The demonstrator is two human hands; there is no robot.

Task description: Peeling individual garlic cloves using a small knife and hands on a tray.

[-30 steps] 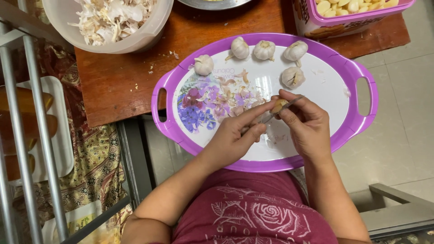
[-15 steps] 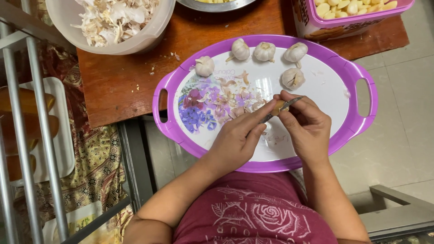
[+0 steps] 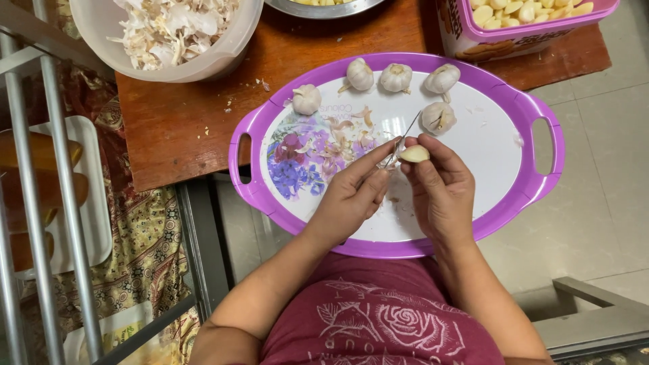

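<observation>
Hands (image 3: pixel 399 189) peeling garlic clove (image 3: pixel 414 154), seemingly knife (image 3: pixel 403 138), purple tray (image 3: pixel 541 108)

Five garlic bulbs (image 3: pixel 396 77) on one purple tray (image 3: pixel 541 108) — one clove (image 3: pixel 414 154), one knife (image 3: pixel 404 135), two bowls (image 3: pixel 223 57).

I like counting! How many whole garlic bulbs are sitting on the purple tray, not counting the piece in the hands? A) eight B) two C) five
C: five whole garlic bulbs lie along the far side of the purple tray, while the right hand holds a single peeled clove beside the left hand.
</observation>
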